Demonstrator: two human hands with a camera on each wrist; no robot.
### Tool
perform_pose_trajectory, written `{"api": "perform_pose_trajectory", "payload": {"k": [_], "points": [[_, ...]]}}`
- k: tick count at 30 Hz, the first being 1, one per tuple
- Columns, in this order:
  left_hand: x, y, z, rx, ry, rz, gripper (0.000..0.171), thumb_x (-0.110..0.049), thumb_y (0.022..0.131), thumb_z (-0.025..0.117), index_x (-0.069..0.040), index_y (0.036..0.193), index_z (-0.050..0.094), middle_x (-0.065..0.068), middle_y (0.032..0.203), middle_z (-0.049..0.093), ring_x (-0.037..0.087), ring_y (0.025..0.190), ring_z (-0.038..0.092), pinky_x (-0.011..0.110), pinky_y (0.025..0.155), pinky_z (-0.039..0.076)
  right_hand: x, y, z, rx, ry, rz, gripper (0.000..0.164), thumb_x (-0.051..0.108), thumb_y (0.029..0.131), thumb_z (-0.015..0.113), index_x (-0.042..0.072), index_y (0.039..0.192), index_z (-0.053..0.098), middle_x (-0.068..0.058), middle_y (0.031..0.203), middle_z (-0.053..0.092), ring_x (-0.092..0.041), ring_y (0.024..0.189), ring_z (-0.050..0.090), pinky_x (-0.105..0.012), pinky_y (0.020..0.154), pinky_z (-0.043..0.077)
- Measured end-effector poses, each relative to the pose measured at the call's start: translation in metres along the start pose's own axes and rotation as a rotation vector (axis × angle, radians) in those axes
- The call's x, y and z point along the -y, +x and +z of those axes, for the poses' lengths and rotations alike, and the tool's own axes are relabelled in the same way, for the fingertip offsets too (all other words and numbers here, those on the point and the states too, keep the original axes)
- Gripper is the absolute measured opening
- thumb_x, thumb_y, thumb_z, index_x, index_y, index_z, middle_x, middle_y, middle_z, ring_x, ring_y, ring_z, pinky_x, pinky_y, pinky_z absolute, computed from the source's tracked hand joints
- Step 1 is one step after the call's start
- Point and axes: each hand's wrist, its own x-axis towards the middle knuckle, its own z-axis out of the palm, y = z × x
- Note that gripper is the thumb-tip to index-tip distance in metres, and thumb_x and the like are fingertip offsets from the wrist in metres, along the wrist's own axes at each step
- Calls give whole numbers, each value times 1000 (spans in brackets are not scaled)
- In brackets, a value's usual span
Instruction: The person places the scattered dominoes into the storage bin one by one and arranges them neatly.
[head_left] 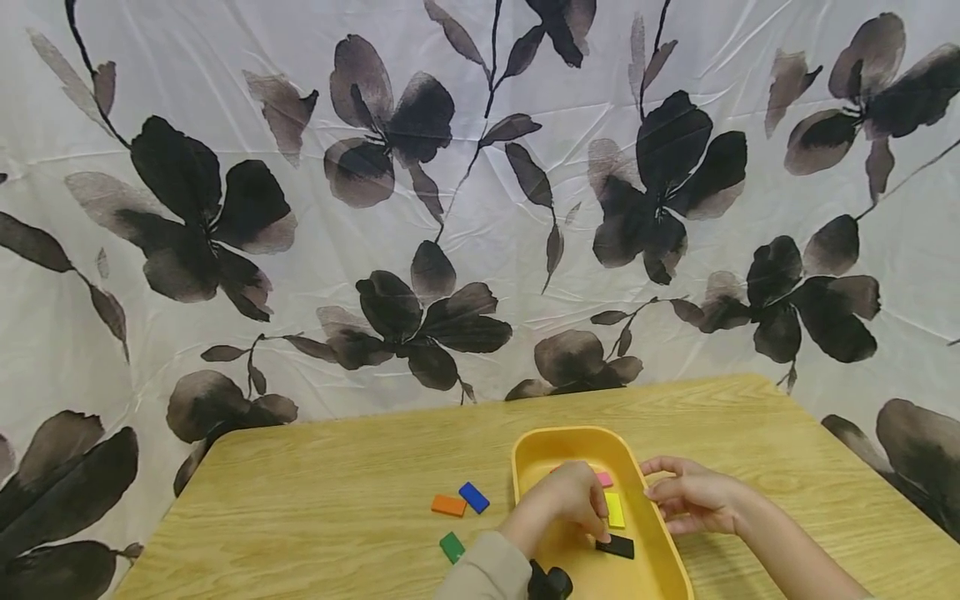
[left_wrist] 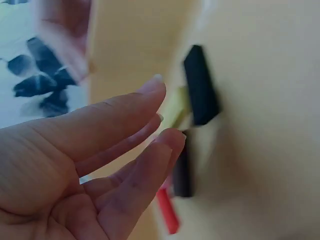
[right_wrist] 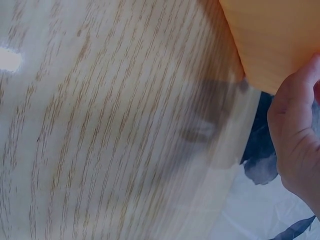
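My left hand [head_left: 572, 498] reaches down into a yellow tray [head_left: 678, 567], its fingertips right at a black block [head_left: 617, 547]. In the left wrist view, thumb and fingers stand slightly apart with nothing between them. A black block [left_wrist: 201, 87] lies just beyond the fingertips there, and a second dark block [left_wrist: 183, 172] is partly behind them. Inside the tray are also a yellow block [head_left: 615, 510] and a pink block [head_left: 604, 479]. My right hand [head_left: 701, 497] rests its loosely bent fingers against the tray's right side from outside.
Left of the tray, an orange block [head_left: 448, 505], a blue block [head_left: 474, 497] and a green block [head_left: 452, 547] lie on the wooden table [head_left: 315, 508]. A flowered cloth [head_left: 465, 208] hangs behind the table's far edge. A black device [head_left: 551, 582] sits at the left wrist.
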Motion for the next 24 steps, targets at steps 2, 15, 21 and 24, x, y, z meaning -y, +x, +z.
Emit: {"api": "perform_pose_trajectory", "payload": {"k": [2,15,21,24], "points": [[0,-2,-9,0,-11,20,18,-2,63,84,-2,70,67,-4,57,56,7,50,47,17,49,41,0,0,0,0,-3,-2,38,5,88,54,0,121,36,-7,85,60,-12,70,58,-26,64,53],[28,-29,-71,9,-283,78,19,3,72,76,6,88,66,2,70,58,11,58,49,22,51,42,2,0,2,-17,-7,14,37,5,88,55,0,121,37,-6,84,60,-11,68,57,-26,63,53],[62,-49,-96,-39,-325,69,22,-1,74,75,5,93,64,5,78,59,12,64,53,25,56,45,2,0,3,-23,-18,9,39,5,88,55,-1,122,36,-6,83,60,-11,67,57,-26,63,53],[80,-60,-105,-68,-333,56,22,-2,75,74,3,95,65,8,83,59,14,70,54,28,59,48,2,0,3,-26,-18,12,40,5,88,55,-1,122,36,-6,83,60,-11,67,57,-26,63,53]]}}
